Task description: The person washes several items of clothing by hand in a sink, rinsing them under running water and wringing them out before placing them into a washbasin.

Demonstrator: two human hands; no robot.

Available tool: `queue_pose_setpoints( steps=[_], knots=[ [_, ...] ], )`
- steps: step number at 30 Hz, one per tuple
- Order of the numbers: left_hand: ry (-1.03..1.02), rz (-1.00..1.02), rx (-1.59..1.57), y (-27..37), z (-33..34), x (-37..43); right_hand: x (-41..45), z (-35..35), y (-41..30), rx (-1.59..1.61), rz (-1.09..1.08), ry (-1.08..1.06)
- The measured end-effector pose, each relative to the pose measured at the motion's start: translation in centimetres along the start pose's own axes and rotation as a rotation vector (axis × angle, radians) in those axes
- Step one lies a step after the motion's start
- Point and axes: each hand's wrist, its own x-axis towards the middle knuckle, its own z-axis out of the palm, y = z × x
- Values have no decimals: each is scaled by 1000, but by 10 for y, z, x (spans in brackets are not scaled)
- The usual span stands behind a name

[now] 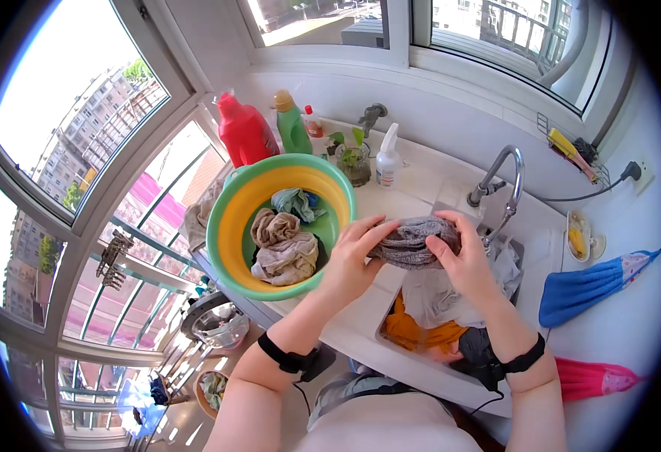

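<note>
A bunched grey knitted cloth (415, 243) is held between my left hand (358, 254) and my right hand (463, 257), above the edge of the sink. Beneath it, the sink basin (384, 330) contains white fabric (432, 299), an orange cloth (420, 333) and a dark grey cloth (477, 344). To the left, a green and yellow basin (223, 237) stands on the counter. Inside it lie a crumpled beige cloth (291, 263), a brown-beige cloth (274, 226) and a pale green cloth (296, 204).
A chrome faucet (514, 181) arches over the sink. Behind the basin stand a red detergent jug (245, 130), a green bottle (293, 127), a glass jar with a plant (354, 166) and a white spray bottle (387, 158). Blue (582, 291) and pink (590, 378) hand towels hang at right.
</note>
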Motion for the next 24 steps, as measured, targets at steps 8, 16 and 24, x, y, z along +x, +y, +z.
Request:
queue_pose_setpoints(
  steps=[8, 16, 24],
  knots=[
    [377, -430, 591, -76, -114, -60, 60, 102, -25, 123, -3, -286],
    [29, -868, 820, -93, -112, -88, 15, 64, 49, -88, 203, -527],
    [-114, -193, 75, -15, 22, -14, -81, -45, 196, -358, 461, -507]
  ],
)
